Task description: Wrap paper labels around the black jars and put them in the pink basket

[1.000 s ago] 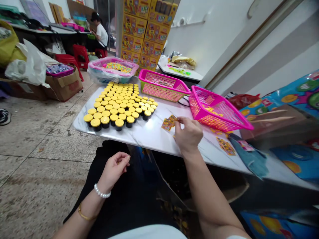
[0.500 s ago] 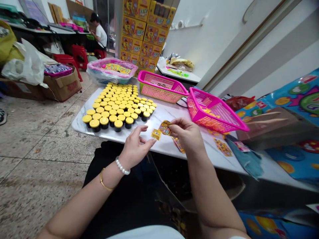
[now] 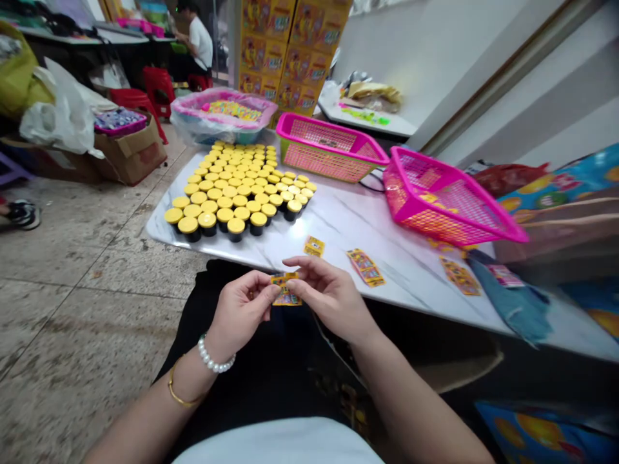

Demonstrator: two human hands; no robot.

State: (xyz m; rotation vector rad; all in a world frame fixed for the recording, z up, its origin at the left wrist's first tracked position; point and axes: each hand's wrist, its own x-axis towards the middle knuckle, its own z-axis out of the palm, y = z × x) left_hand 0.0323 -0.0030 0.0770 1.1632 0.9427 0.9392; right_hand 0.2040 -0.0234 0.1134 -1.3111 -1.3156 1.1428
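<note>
Between my two hands, just off the table's front edge, is a small yellow printed sticker sheet (image 3: 287,298). My left hand (image 3: 244,309) pinches its left side between thumb and fingers. My right hand (image 3: 331,298) has its thumb and fingers closed at the sheet's right side. A small yellow sticker piece (image 3: 314,246) lies flat on the white marbled table (image 3: 333,219), beyond my right hand. Right of it lies a yellow and purple printed sheet (image 3: 366,267). Many small black tubs with yellow lids (image 3: 236,227) stand packed together on the table's left part.
A pink basket (image 3: 454,219) holding yellow pieces stands at the right, beside another pink and green basket (image 3: 333,154). Behind the tubs is a plastic-lined basin (image 3: 222,122) of colourful bits. Yellow cartons (image 3: 290,58) are stacked beyond. A person (image 3: 198,42) sits at the far left.
The sheet in my right hand has come down toward me, and my left hand now grips it too. The small sticker piece lies on the table. The view has shifted.
</note>
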